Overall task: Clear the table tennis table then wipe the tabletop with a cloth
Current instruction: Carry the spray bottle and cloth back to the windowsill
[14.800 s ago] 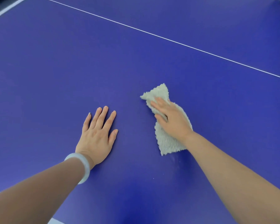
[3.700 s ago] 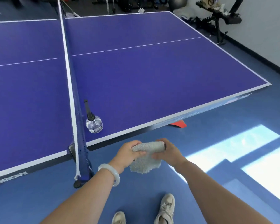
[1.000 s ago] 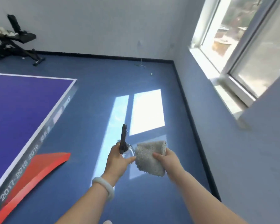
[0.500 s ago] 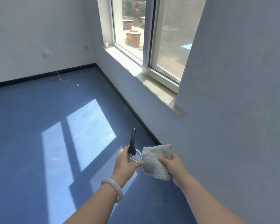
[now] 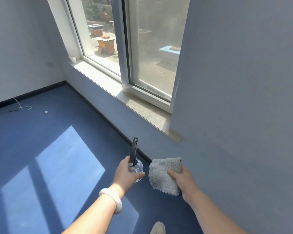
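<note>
My left hand (image 5: 126, 175) grips a clear round spray bottle (image 5: 137, 167) with a tall black nozzle, held upright in front of me. My right hand (image 5: 183, 180) pinches a folded grey fluffy cloth (image 5: 163, 173) just right of the bottle, apart from it. Both hands are held over the blue floor, facing a window. The table tennis table is out of view.
A stone window sill (image 5: 142, 108) runs along the wall ahead, with a small white cup (image 5: 73, 58) at its far end. A grey wall (image 5: 243, 98) stands close on the right. A white ball (image 5: 46, 112) and a white cord (image 5: 22, 107) lie on the floor at far left.
The view has turned from the table toward the window and closed in on the sill. Both hands still carry the bottle and cloth, held much the same.
</note>
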